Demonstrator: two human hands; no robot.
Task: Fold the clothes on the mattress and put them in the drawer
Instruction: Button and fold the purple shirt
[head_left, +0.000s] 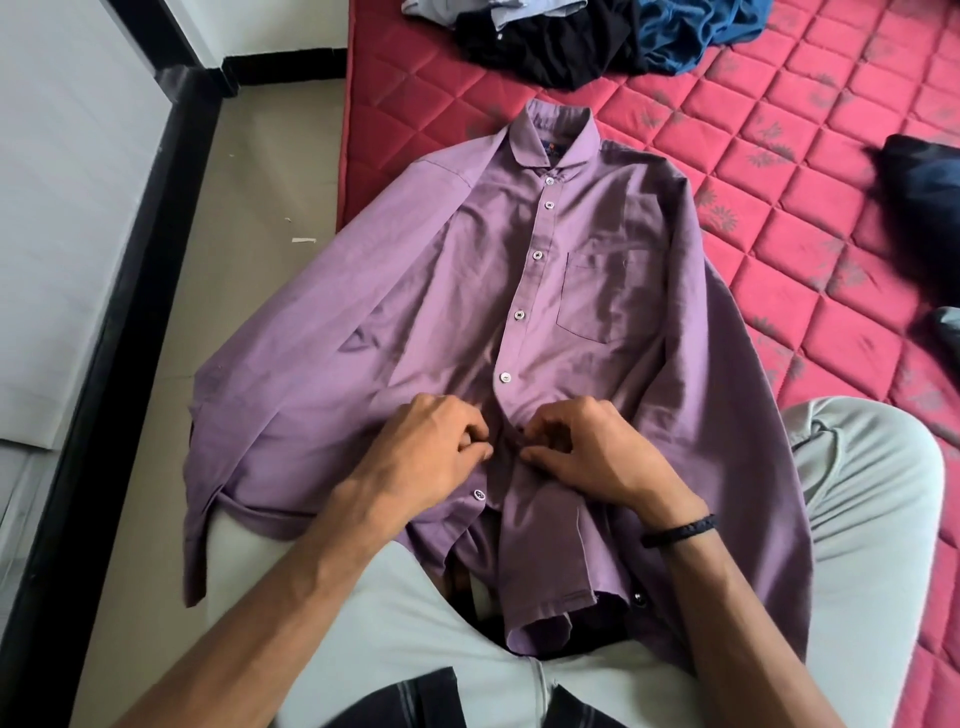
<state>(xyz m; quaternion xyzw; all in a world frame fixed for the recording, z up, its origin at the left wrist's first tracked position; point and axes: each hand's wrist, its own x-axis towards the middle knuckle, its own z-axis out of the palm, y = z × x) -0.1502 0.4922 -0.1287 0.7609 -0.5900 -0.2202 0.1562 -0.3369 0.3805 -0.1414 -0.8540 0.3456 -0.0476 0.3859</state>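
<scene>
**Both hands working the shirt placket**

Head view: a purple long-sleeved button-up cotton shirt (519, 291) is lying face up, collar on the red quilted mattress (810, 171), hem draping over the person's lap. The left hand (431, 452) and right hand (587, 452) are each pinching its front placket near the lower buttons. Dark crumpled clothes (571, 41) are lying beyond the collar.

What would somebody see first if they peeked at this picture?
A big purple shirt spread face up in the middle, collar on the red quilted mattress. The left hand and right hand pinch its front near the bottom buttons. A pile of dark clothes waits at the top.
</scene>
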